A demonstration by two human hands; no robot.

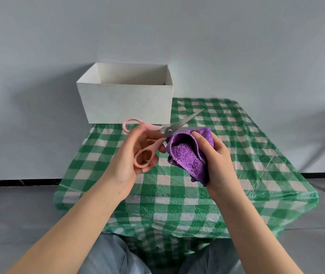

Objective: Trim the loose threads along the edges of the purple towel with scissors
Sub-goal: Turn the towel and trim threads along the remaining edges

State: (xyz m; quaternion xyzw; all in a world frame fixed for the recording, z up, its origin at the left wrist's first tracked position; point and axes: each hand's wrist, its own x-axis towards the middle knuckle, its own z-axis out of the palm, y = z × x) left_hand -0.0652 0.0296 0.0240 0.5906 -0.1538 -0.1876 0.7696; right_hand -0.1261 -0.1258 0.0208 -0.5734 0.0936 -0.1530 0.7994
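Gripping the pink scissors (157, 135) in the left hand (136, 155), blades are best kept flush along the purple towel (187, 153) hem bunched in the right hand (217, 155).

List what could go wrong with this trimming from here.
1. The scissors in the left hand have their blades right beside the right hand, whose thumb sits on the fold; a snip there might nick it.
2. The purple towel is bunched and held in the air, so a cut could catch the stitched hem or a hidden layer instead of a loose thread.
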